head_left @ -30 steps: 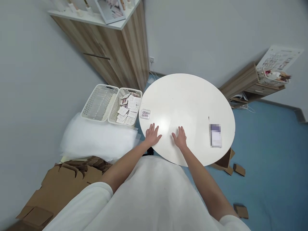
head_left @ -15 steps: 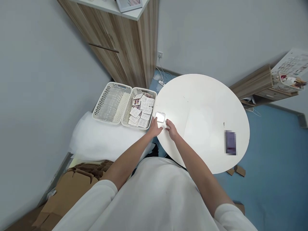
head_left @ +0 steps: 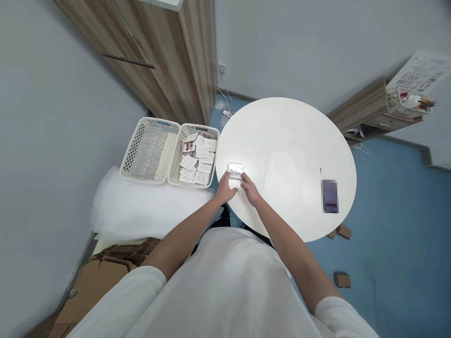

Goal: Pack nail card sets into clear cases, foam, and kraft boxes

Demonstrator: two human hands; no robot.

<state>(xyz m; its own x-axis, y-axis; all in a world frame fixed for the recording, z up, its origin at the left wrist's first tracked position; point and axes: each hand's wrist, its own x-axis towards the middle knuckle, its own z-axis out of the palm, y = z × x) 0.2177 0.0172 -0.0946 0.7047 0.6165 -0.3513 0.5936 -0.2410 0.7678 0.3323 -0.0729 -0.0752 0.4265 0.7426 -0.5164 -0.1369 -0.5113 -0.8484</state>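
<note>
A small clear, shiny rectangular box (head_left: 236, 170) lies near the left edge of the white round table (head_left: 299, 141). My left hand (head_left: 224, 189) grips its lower left corner with the fingertips, the thumb lower down. At the lower right corner, the fingers of my right hand (head_left: 250, 189) press against it, so the box is held between both hands. What is inside the box is too small to make out. Just left of the table is a white basket (head_left: 170, 174) heaped with white printed cards (head_left: 202, 151).
Another white basket (head_left: 124, 155) holds clear plastic boxes (head_left: 150, 150). Both baskets stand on white foam wrap (head_left: 141, 206). A blurred purple item (head_left: 330, 196) lies on the table's right side. Flattened cardboard (head_left: 95, 291) is at lower left; a wooden cabinet (head_left: 158, 42) stands behind.
My right hand has moved in from beside the box to touch its right corner. My left hand stays at its left side. The view has shifted slightly.
</note>
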